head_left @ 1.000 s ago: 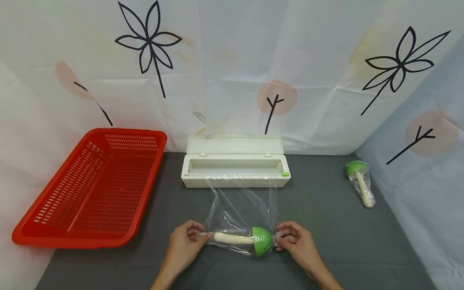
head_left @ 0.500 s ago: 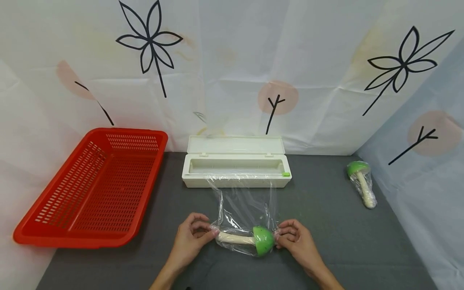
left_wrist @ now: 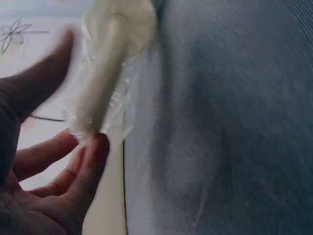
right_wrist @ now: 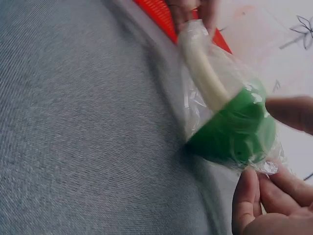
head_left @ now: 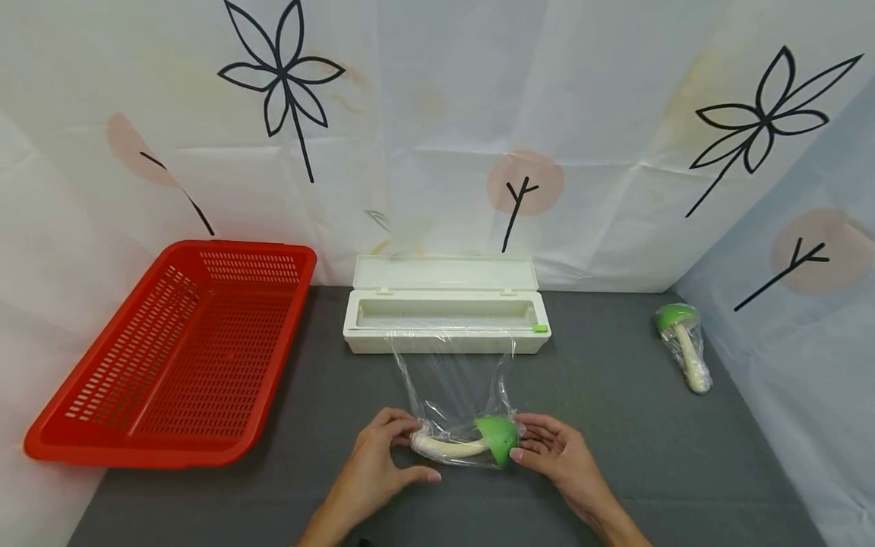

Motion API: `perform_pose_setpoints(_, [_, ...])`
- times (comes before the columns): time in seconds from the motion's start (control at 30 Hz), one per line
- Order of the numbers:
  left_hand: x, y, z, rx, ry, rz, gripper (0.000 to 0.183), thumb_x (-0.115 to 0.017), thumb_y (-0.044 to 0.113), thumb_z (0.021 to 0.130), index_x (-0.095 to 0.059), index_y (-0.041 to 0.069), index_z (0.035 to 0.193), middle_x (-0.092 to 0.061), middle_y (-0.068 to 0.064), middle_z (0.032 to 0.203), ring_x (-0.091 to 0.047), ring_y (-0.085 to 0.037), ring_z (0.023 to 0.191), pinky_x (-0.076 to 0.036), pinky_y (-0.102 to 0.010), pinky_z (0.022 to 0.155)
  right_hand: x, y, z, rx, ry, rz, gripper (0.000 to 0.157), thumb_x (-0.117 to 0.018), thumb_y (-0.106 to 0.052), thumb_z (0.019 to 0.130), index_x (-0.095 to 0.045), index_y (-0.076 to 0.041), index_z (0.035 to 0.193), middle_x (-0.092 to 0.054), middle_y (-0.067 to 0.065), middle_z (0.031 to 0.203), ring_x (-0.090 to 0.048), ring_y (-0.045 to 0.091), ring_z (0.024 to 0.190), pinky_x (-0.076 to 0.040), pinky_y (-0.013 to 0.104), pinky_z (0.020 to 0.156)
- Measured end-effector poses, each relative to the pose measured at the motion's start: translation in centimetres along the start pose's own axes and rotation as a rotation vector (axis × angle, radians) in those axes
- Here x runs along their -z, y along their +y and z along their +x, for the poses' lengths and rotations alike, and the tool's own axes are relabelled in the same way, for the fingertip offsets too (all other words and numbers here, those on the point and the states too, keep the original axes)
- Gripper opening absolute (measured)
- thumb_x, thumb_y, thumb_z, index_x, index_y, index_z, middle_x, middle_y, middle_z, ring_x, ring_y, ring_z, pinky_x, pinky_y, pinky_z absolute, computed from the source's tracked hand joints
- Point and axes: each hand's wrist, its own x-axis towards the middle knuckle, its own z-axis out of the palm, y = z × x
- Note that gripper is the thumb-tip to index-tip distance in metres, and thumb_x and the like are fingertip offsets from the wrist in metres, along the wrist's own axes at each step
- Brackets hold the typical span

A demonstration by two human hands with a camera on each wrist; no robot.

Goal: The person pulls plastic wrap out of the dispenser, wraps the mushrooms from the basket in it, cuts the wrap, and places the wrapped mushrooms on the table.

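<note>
A toy mushroom (head_left: 447, 448) with a green cap and pale stem lies sideways in clear cling film (head_left: 451, 380); the film stretches back to a white dispenser box (head_left: 444, 342). My left hand (head_left: 376, 460) touches the stem's end with its fingertips, its thumb (left_wrist: 46, 73) spread well away from the stem. At the other end my right hand (head_left: 557, 460) holds the green cap (right_wrist: 239, 129) through the film, thumb on one side and fingers on the other. In the right wrist view the stem bends toward the left hand's fingers (right_wrist: 208, 12).
A red plastic basket (head_left: 280, 380) stands at the left. The dispenser's lid (head_left: 444, 272) is raised, with a small green slider (head_left: 539, 329) on its front edge. Another film-wrapped mushroom (head_left: 685, 349) lies on the grey tabletop (head_left: 615, 395) at the right, near the wall.
The left thumb has let go of the film and swung toward me, while the left fingers have moved right onto the stem's end. The mushroom has tilted and shifted slightly toward the dispenser.
</note>
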Motion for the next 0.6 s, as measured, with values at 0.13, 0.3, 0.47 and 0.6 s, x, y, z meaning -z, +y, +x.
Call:
perform_pose_setpoints(0.13, [0.0, -0.3, 0.1, -0.104, -0.014, 0.171, 0.040, -0.096, 0.010, 0.064, -0.075, 0.002, 0.098, -0.064, 0.003, 0.102, -0.062, -0.009, 0.082, -0.054, -0.028, 0.072, -0.9, 0.4, 0.0, 0.186, -0.016, -0.289, 0.073, -0.088, -0.007, 0.077, -0.052, 0.001, 0.140, -0.059, 0.017, 0.138, -0.055, 0.015, 0.117, -0.050, 0.029, 0.089])
perform_pose_setpoints(0.3, [0.5, -0.9, 0.6, -0.026, -0.082, 0.155, 0.018, -0.085, 0.020, 0.082, -0.076, 0.007, 0.091, -0.057, 0.003, 0.096, -0.056, -0.007, 0.077, -0.050, -0.026, 0.069, -2.0, 0.8, 0.6, 0.228, 0.085, -0.502, 0.076, -0.094, -0.019, 0.073, -0.051, -0.007, 0.135, -0.062, 0.008, 0.134, -0.055, 0.025, 0.121, -0.048, 0.034, 0.088])
perform_pose_setpoints(0.47, [1.2, -1.3, 1.7, 0.175, -0.123, 0.026, 0.025, -0.074, 0.032, 0.094, -0.074, 0.011, 0.081, -0.049, 0.000, 0.097, -0.050, -0.011, 0.082, -0.047, -0.028, 0.074, -2.5, 0.5, 2.3, 0.136, 0.117, -0.409, 0.054, -0.084, -0.019, 0.086, -0.061, -0.002, 0.131, -0.067, 0.007, 0.122, -0.062, 0.024, 0.111, -0.051, 0.033, 0.085])
perform_pose_setpoints(0.6, [1.2, -1.9, 2.7, 0.279, -0.099, -0.045, 0.045, -0.068, 0.037, 0.098, -0.068, 0.008, 0.064, -0.053, 0.001, 0.076, -0.044, -0.007, 0.065, -0.040, -0.025, 0.062, -2.8, 0.1, 3.4, 0.099, 0.094, -0.386, 0.051, -0.079, -0.023, 0.091, -0.061, -0.001, 0.134, -0.062, 0.009, 0.123, -0.059, 0.024, 0.112, -0.051, 0.036, 0.090])
